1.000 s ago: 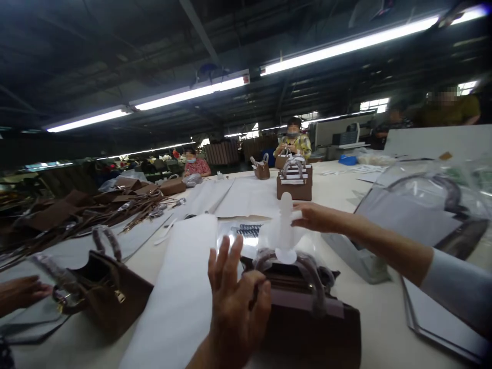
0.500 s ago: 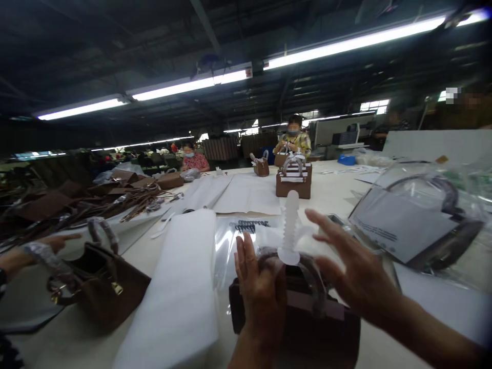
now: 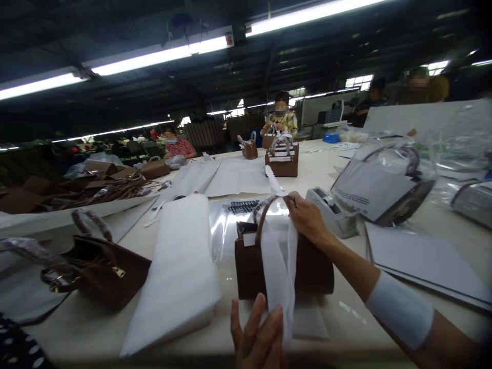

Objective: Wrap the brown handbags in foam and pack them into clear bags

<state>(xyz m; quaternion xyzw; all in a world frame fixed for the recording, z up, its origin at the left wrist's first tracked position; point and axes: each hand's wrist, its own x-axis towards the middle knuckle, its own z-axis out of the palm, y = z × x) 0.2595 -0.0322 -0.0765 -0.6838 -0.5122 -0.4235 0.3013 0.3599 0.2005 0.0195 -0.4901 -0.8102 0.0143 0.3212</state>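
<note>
A brown handbag point(image 3: 315, 266) stands in front of me on the table, with clear film on its raised handle point(image 3: 262, 225). My right hand point(image 3: 307, 215) is closed on the top of this handle. From there a white toothed plastic strip point(image 3: 272, 179) sticks up. A long white wrapping strip point(image 3: 274, 261) hangs from the handle down over the bag's front. Below the bag, my left hand point(image 3: 257, 333) has its fingers spread, touching or just beside the strip's lower end. The left thumb is hidden.
To the left are a stack of white foam sheets point(image 3: 184, 261) and another brown handbag point(image 3: 111, 277). A tape dispenser point(image 3: 338, 218), a bagged handbag point(image 3: 378, 189) and grey-white boards point(image 3: 426, 261) lie right. Clear plastic bags point(image 3: 223, 230) lie behind. A co-worker point(image 3: 282, 118) handles a bag across the table.
My right hand has come in and closed on the handle. My left hand has dropped from the handle to below the bag. The white strip now hangs in front. The co-worker's hand at left is gone.
</note>
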